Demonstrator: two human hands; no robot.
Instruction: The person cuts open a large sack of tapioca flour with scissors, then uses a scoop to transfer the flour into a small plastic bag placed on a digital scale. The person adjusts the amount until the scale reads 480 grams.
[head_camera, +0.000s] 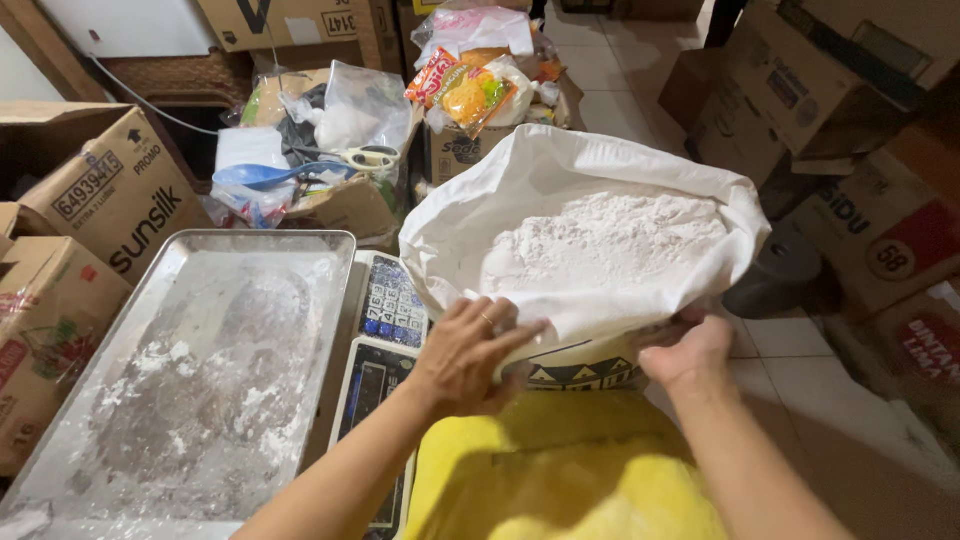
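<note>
Cardboard boxes (110, 190) stand all around on a tiled floor (800, 370), and in the middle of them is a big white sack (520, 215), open at the top. Its mouth is rolled down, and white flour (610, 235) fills it almost to the folded rim. The sack stands just in front of the person, right of a scale (385, 345).

Both hands are on the near rim of the sack. The left hand (470, 350) lies over the folded cloth with fingers spread and curled on it, and a ring is on one finger. The right hand (690, 350) grips the rim from below, its fingers closed on the fold. The two hands are apart, one at each side of the near edge.

Left of the scale lies a metal tray (200, 370), dusted with flour. Behind the tray, a blue scoop (265, 177) and scissors (365, 157) rest on an open box with plastic bags. Further back, snack packets (470, 85) sit on another box.
</note>
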